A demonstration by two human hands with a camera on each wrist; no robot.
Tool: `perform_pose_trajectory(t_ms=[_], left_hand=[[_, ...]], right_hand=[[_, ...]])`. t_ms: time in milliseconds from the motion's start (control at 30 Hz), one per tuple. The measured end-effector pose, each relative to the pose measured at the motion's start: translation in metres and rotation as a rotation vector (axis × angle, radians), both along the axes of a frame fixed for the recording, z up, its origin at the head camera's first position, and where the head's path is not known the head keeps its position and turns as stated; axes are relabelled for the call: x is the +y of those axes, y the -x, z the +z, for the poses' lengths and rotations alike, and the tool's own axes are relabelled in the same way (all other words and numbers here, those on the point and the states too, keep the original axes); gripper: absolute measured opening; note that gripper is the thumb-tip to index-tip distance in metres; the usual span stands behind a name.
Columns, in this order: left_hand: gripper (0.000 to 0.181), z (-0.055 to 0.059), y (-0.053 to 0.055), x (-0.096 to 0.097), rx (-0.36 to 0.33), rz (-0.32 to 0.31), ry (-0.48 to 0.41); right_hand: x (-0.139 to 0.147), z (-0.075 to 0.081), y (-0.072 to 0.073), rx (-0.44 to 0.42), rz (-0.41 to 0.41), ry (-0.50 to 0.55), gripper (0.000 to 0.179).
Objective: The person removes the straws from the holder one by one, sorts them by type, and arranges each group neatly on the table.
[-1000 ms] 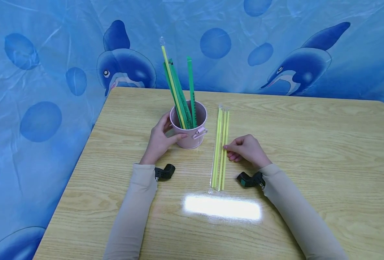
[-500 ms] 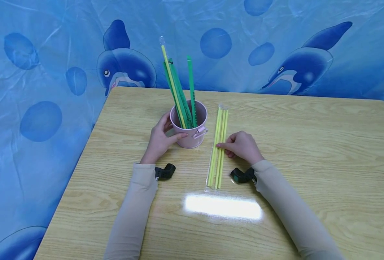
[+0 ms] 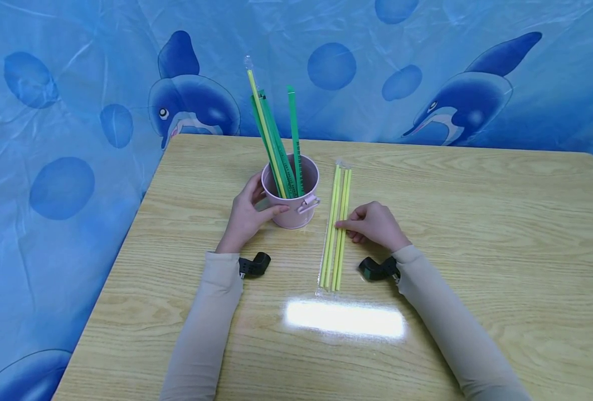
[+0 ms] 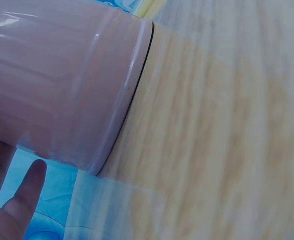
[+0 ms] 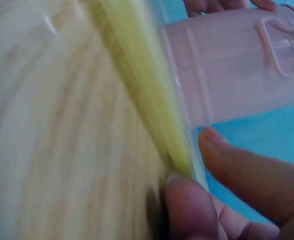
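Note:
A small pink bucket [image 3: 292, 214] stands upright on the table, holding several green printed wrapped sticks [image 3: 294, 139] and a yellow straw [image 3: 255, 86] in a clear wrapper. My left hand [image 3: 246, 216] holds the bucket from its left side, thumb across the front below the rim. Several yellow straws [image 3: 331, 239] in clear wrappers lie side by side, right of the bucket. Over them, my right hand [image 3: 377, 224] pinches the right-hand straws between thumb and fingers. In the right wrist view, the blurred yellow straws [image 5: 141, 65] run between thumb and forefinger.
The wooden table [image 3: 477, 234] stretches to the right and towards the front. Behind it hangs a blue backdrop [image 3: 286, 33] with printed dolphins. A bright light reflection lies on the tabletop in front of the straws.
My right hand has shifted left, its thumb now reaching across the right-hand straws. The straws have slid slightly left, and a gap shows between two groups. My left hand and the bucket stay put.

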State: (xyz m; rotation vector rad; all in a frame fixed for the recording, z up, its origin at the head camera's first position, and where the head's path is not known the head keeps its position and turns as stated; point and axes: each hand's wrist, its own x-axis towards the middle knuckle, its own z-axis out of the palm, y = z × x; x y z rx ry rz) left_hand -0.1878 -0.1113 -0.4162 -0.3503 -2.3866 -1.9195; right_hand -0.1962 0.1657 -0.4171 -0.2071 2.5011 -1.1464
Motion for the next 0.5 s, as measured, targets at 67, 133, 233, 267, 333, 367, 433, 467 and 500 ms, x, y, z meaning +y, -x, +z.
perform_pose_trajectory(t_ms=[67,133,233,267,333,367,433,467,500], left_hand=[[0.077,-0.001,0.0,0.0,-0.002,0.002,0.001],[0.077,-0.001,0.0,0.0,-0.003,0.002,0.002],[0.077,-0.001,0.0,0.001,-0.002,0.003,0.007],[0.077,0.0,0.0,0.001,-0.001,0.001,0.006],[0.077,0.0,-0.001,0.001,0.001,0.001,0.003],[0.077,0.0,-0.001,0.0,0.001,0.0,0.0],[0.077,0.0,-0.001,0.0,0.0,0.0,-0.005],[0.077,0.0,-0.001,0.0,0.0,0.0,-0.009],[0.077,0.0,-0.001,-0.001,0.0,0.0,-0.01]], right_hand=[[0.005,-0.002,0.001,-0.03,0.021,0.078,0.028],[0.011,-0.003,0.002,-0.074,0.034,0.172,0.026],[0.018,-0.005,0.003,-0.129,0.038,0.293,0.024],[0.019,-0.006,0.004,-0.139,0.037,0.32,0.024],[0.021,-0.006,0.004,-0.151,0.034,0.356,0.023],[0.021,-0.006,0.004,-0.154,0.033,0.368,0.024],[0.022,-0.006,0.004,-0.151,0.035,0.386,0.023],[0.022,-0.006,0.004,-0.151,0.036,0.396,0.023],[0.023,-0.006,0.004,-0.151,0.036,0.407,0.023]])
